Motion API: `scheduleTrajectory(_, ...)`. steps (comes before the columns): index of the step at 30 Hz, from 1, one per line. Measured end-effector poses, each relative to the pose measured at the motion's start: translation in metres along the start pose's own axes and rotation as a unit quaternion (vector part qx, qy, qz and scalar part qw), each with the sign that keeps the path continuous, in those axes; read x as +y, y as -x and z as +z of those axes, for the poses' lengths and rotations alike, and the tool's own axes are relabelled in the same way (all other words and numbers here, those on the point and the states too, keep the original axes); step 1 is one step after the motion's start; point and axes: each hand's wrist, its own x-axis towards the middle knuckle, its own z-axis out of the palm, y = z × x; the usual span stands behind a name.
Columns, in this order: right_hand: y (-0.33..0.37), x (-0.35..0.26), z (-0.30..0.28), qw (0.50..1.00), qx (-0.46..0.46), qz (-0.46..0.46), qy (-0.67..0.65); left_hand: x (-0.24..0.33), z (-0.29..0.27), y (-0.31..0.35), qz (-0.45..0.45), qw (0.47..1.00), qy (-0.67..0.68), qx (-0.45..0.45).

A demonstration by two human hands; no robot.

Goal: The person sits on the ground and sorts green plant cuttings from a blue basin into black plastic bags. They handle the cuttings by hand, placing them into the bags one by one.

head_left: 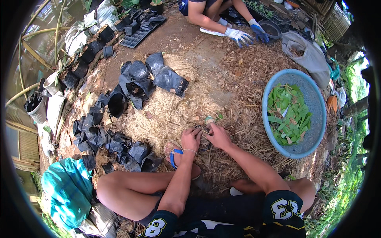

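Note:
Both of my hands are close together over the straw-strewn ground in the middle. My left hand [191, 138] has its fingers curled and pinched. Beside it, my right hand [216, 135] is closed too, with a pale green-and-white patch at one fingertip. Something thin and dark seems to lie between the fingers, too small to make out. Just beyond the right hand is a small green leaf [220, 115]. Left of my hands lie several black plastic grow bags [138, 151], crumpled, with more, some standing open, farther off [137, 88]. My foot in a blue-strapped flip-flop [173, 155] rests beside my left wrist.
A blue-grey basin [323, 119] of green leaves stands to the right, near a whitish sack [307, 55]. Across from me a person in gloves [239, 37] reaches toward a dark round bowl [270, 28]. A black seedling tray [137, 37] lies far left; a teal bundle [65, 190] sits near left.

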Motion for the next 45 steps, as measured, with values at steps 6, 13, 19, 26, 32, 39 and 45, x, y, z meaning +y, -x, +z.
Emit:
scheduleTrajectory(6, -0.005, 0.017, 0.003, 0.995, -0.037, -0.075, -0.059, -0.001, 0.004, 0.002, -0.005, 1.000, -0.014, 0.003)
scheduleTrajectory(13, -0.006, 0.025, 0.009, 0.986, -0.014, 0.074, -0.148, 0.004, 0.009, 0.006, 0.063, 0.995, -0.073, 0.011)
scheduleTrajectory(19, -0.004, 0.017, 0.002, 0.994, 0.003, 0.056, -0.092, 0.009, 0.012, 0.010, 0.041, 0.994, -0.101, -0.013)
scheduleTrajectory(26, 0.009, -0.002, 0.010, 0.978, -0.007, -0.132, 0.161, 0.000, 0.011, 0.013, 0.050, 0.997, -0.058, -0.013)
scheduleTrajectory(32, 0.013, 0.007, 0.021, 0.983, -0.028, -0.071, 0.168, -0.013, 0.005, 0.010, -0.060, 0.993, 0.075, 0.073)
scheduleTrajectory(39, 0.009, 0.005, 0.031, 0.993, -0.013, -0.022, 0.113, -0.026, 0.012, 0.016, -0.244, 0.962, 0.115, 0.033)
scheduleTrajectory(45, 0.006, 0.001, 0.029, 0.993, 0.054, -0.036, 0.102, -0.020, -0.002, 0.012, -0.297, 0.951, 0.091, 0.004)
